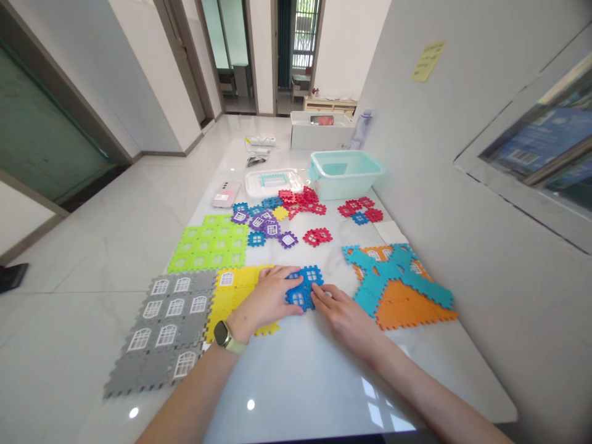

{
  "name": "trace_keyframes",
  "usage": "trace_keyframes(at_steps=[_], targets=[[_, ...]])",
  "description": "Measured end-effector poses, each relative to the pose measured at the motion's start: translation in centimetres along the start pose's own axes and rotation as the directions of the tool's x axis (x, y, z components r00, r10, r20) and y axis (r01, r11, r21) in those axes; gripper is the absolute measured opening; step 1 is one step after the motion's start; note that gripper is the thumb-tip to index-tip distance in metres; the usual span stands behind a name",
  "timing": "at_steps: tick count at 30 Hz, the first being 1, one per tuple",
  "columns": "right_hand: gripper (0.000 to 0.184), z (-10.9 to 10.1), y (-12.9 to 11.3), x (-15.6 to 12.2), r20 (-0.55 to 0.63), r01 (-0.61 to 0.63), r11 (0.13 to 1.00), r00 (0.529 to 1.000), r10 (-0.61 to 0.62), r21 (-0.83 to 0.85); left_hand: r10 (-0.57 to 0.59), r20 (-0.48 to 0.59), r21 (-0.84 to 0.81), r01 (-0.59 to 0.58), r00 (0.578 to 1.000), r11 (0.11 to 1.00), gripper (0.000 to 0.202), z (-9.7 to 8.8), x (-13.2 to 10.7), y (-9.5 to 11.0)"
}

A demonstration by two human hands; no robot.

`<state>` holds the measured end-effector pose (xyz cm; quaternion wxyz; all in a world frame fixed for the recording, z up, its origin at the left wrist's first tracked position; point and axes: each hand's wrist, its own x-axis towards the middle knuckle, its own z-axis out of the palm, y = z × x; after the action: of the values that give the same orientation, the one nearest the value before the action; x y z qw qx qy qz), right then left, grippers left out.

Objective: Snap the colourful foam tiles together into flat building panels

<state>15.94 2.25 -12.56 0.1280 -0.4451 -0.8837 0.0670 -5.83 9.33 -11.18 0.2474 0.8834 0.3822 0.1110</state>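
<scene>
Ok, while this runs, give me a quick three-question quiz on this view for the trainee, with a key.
1. True or false: the watch is on the right wrist.
2. Which sheet is the left hand resting on? A grey, B yellow, C green.
3. What colour are the window tiles that the left hand and the right hand are touching?

Key: 1 false; 2 B; 3 blue.
</scene>
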Motion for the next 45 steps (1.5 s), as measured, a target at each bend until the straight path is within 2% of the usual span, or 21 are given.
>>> trace_keyframes(at_steps=[2, 4, 6, 7, 8, 9, 11, 13, 14, 15, 16, 17, 19, 22, 25, 28, 30, 32, 34, 41, 45], targets=[[0.044, 0.0, -0.6, 0.2, 0.003, -0.028, 1.0, 1.0, 0.028, 0.002, 0.002, 0.0, 0.003, -0.002, 1.0, 1.0, 0.059, 0.0, 0.0, 0.1], [0.038, -0.5, -0.5, 0.3, -0.026, -0.044, 0.993, 0.999, 0.047, 0.106, 0.016, 0.002, -0.004, -0.016, 1.0, 1.0, 0.059, -0.2, 0.0, 0.2], [0.034, -1.6, 0.5, 0.0, -0.166, -0.114, 0.956, 0.972, 0.163, 0.27, 0.026, -0.05, -0.036, -0.027, 0.998, 0.999, 0.05, -0.8, -0.1, 0.2], [0.032, -2.3, 1.4, -0.3, -0.265, -0.17, 0.919, 0.924, 0.274, 0.357, 0.019, -0.121, -0.067, -0.027, 0.992, 0.997, 0.041, -1.2, -0.1, 0.1], [0.03, -3.1, 2.4, -0.6, -0.37, -0.224, 0.867, 0.836, 0.405, 0.445, -0.002, -0.224, -0.109, -0.023, 0.975, 0.994, 0.031, -1.6, -0.1, -0.1], [0.027, -3.9, 3.5, -1.0, -0.459, -0.258, 0.809, 0.715, 0.528, 0.529, -0.039, -0.348, -0.16, -0.019, 0.937, 0.987, 0.023, -2.1, -0.1, -0.4], [0.022, -5.5, 5.8, -1.9, -0.572, -0.215, 0.707, 0.455, 0.683, 0.674, -0.149, -0.579, -0.279, -0.023, 0.802, 0.96, 0.015, -2.9, -0.1, -1.3], [0.019, -6.7, 7.6, -2.5, -0.614, -0.095, 0.651, 0.255, 0.747, 0.753, -0.272, -0.697, -0.393, -0.036, 0.664, 0.919, 0.014, -3.4, 0.0, -2.5], [0.02, -7.0, 8.3, -2.8, -0.617, -0.044, 0.635, 0.193, 0.763, 0.771, -0.324, -0.712, -0.441, -0.037, 0.623, 0.897, 0.013, -3.4, 0.1, -2.9], [0.021, -7.2, 8.7, -2.9, -0.615, -0.017, 0.625, 0.16, 0.772, 0.78, -0.365, -0.71, -0.479, -0.033, 0.603, 0.877, 0.013, -3.4, 0.1, -3.3], [0.022, -7.2, 9.0, -3.0, -0.609, -0.016, 0.618, 0.155, 0.778, 0.786, -0.391, -0.697, -0.505, -0.025, 0.601, 0.863, 0.013, -3.3, 0.2, -3.6], [0.022, -7.0, 9.1, -3.0, -0.602, -0.035, 0.615, 0.171, 0.78, 0.788, -0.402, -0.682, -0.517, -0.015, 0.611, 0.856, 0.013, -3.1, 0.2, -3.7], [0.019, -6.5, 8.9, -2.9, -0.589, -0.108, 0.624, 0.239, 0.772, 0.774, -0.386, -0.659, -0.504, 0.002, 0.645, 0.864, 0.013, -2.8, 0.3, -3.7], [0.016, -5.6, 8.1, -2.5, -0.579, -0.216, 0.68, 0.385, 0.719, 0.701, -0.305, -0.63, -0.414, 0.023, 0.714, 0.91, 0.012, -2.5, 0.3, -3.0], [0.02, -4.7, 6.8, -2.0, -0.544, -0.259, 0.774, 0.585, 0.601, 0.578, -0.177, -0.555, -0.274, 0.023, 0.813, 0.961, 0.012, -2.3, 0.2, -1.9], [0.023, -3.6, 5.3, -1.3, -0.39, -0.23, 0.86, 0.817, 0.424, 0.455, -0.052, -0.395, -0.119, 0.005, 0.917, 0.993, 0.029, -1.8, -0.1, -0.5], [0.025, -2.8, 4.2, -0.8, -0.25, -0.237, 0.895, 0.905, 0.345, 0.378, -0.019, -0.267, -0.02, 0.014, 0.964, 1.0, 0.053, -1.1, -0.3, 0.4], [0.024, -2.1, 3.1, -0.5, -0.15, -0.292, 0.91, 0.926, 0.346, 0.296, -0.017, -0.169, 0.048, 0.025, 0.986, 0.999, 0.075, -0.4, -0.4, 1.1], [0.023, -1.5, 2.3, -0.2, -0.097, -0.337, 0.909, 0.924, 0.369, 0.245, -0.024, -0.116, 0.069, 0.032, 0.993, 0.997, 0.084, 0.2, -0.5, 1.4], [0.024, -1.0, 1.5, -0.1, -0.04, -0.316, 0.897, 0.938, 0.344, 0.309, -0.019, -0.105, 0.032, 0.023, 0.994, 0.999, 0.091, 0.3, -0.4, 1.8], [0.025, -0.8, 2.0, -0.1, -0.056, -0.339, 0.858, 0.919, 0.389, 0.386, -0.001, -0.099, -0.036, -0.003, 0.995, 0.999, 0.093, 0.3, -0.4, 1.9]])
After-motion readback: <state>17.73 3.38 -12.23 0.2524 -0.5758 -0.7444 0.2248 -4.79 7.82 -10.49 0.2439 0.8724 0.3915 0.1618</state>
